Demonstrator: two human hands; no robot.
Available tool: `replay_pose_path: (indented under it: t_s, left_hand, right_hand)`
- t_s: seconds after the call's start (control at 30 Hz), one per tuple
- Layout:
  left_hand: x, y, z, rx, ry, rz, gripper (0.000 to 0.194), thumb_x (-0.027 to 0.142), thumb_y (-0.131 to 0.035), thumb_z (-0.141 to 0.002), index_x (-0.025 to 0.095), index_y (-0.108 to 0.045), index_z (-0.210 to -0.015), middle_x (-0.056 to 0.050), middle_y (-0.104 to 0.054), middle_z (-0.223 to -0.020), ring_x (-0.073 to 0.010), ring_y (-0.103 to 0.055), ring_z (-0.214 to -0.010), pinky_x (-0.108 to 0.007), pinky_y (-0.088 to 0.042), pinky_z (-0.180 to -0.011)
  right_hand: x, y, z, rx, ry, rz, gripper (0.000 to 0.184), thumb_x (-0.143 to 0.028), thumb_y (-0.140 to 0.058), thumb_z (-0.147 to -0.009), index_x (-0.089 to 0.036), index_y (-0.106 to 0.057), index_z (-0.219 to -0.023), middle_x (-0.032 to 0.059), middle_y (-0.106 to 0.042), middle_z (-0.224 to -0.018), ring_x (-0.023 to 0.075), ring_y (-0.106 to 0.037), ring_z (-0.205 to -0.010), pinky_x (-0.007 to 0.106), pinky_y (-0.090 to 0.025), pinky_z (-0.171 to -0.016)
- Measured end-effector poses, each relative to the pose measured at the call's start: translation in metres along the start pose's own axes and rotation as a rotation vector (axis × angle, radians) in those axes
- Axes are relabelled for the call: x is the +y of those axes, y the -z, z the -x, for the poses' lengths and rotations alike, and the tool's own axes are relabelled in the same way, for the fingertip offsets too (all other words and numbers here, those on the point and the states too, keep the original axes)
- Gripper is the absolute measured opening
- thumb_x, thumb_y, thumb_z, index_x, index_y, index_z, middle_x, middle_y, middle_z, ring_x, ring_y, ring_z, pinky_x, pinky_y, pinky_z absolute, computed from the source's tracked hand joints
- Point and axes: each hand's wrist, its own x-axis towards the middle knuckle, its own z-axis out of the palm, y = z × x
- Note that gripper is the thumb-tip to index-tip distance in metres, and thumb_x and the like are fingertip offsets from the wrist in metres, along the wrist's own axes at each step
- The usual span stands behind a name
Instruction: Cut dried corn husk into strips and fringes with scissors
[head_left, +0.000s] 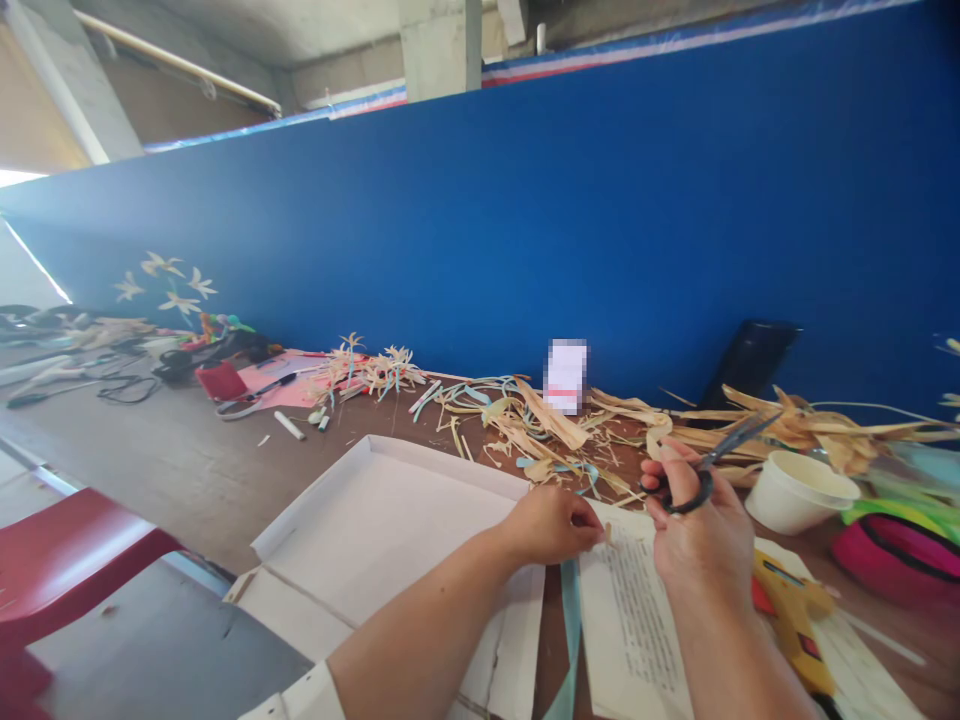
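Note:
My right hand (701, 520) has its fingers in the black handles of a pair of scissors (739, 438), blades pointing up and to the right. A pale curled strip (658, 432) shows just beyond those fingertips; whether they touch it I cannot tell. Thumb and fingers pinched, my left hand (553, 525) has a small tan strip (608, 535) at its fingertips, over a printed sheet (634, 610). Below that hand runs a light blue ribbon (571, 630); its upper end is hidden. Dried husk strips (551, 415) lie in a loose heap beyond both hands.
A white open box (420, 500) lies left of the sheet. On the right are a paper cup (801, 492), a yellow glue gun (795, 610) and a pink pouch (892, 560). Small husk flowers (386, 370) stand farther left. A blue partition (480, 230) closes the back.

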Motion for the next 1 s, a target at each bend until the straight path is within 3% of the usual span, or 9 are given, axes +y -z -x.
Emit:
replay_pose_path:
  t_s: [0.3,0.5,0.7,0.83,1.0]
  left_hand:
    - [0.001,0.0,-0.001,-0.073,0.0,-0.16,0.02,0.026,-0.054,-0.072,0.02,-0.071,-0.082,0.0,-0.069,-0.079,-0.0128,-0.058,-0.071,-0.02,-0.04,-0.064]
    - [-0.001,0.001,-0.001,0.046,-0.071,-0.224,0.022,0.026,-0.048,-0.079,0.018,-0.067,-0.084,-0.001,-0.066,-0.078,-0.0121,-0.057,-0.07,-0.02,-0.04,-0.062]
    - [-0.003,-0.005,-0.002,0.055,-0.28,-0.563,0.02,0.026,-0.05,-0.081,0.02,-0.066,-0.092,-0.004,-0.061,-0.09,-0.0159,-0.056,-0.081,-0.025,-0.042,-0.07]
    - [0.002,-0.008,-0.002,0.028,-0.341,-0.84,0.019,0.021,-0.047,-0.083,0.015,-0.064,-0.078,-0.007,-0.059,-0.087,-0.0192,-0.053,-0.082,-0.027,-0.04,-0.063]
    - [0.009,-0.008,-0.002,-0.033,-0.4,-0.963,0.019,0.017,-0.046,-0.083,0.012,-0.06,-0.072,-0.008,-0.056,-0.081,-0.0204,-0.05,-0.082,-0.028,-0.038,-0.06]
  right_hand:
    - [-0.004,-0.001,0.002,-0.022,-0.01,-0.037,0.025,-0.031,-0.071,-0.067,-0.018,-0.067,-0.088,-0.0001,-0.061,-0.067,0.0073,-0.05,-0.051,0.015,-0.027,-0.037]
    - [-0.006,-0.002,0.004,-0.034,-0.022,-0.057,0.028,-0.031,-0.071,-0.069,-0.019,-0.067,-0.094,-0.0001,-0.061,-0.067,0.0067,-0.05,-0.053,0.013,-0.027,-0.037]
    - [-0.008,-0.002,0.004,-0.056,-0.025,-0.084,0.029,-0.035,-0.069,-0.071,-0.02,-0.067,-0.095,-0.0001,-0.061,-0.067,0.0062,-0.05,-0.054,0.013,-0.028,-0.037]
    - [-0.008,-0.003,0.004,-0.067,-0.029,-0.102,0.026,-0.035,-0.07,-0.07,-0.019,-0.068,-0.09,-0.0003,-0.061,-0.067,0.0059,-0.049,-0.053,0.013,-0.028,-0.037]
    - [-0.009,-0.004,0.005,-0.062,-0.053,-0.095,0.028,-0.034,-0.069,-0.07,-0.02,-0.068,-0.094,-0.0005,-0.061,-0.066,0.006,-0.05,-0.053,0.013,-0.028,-0.038]
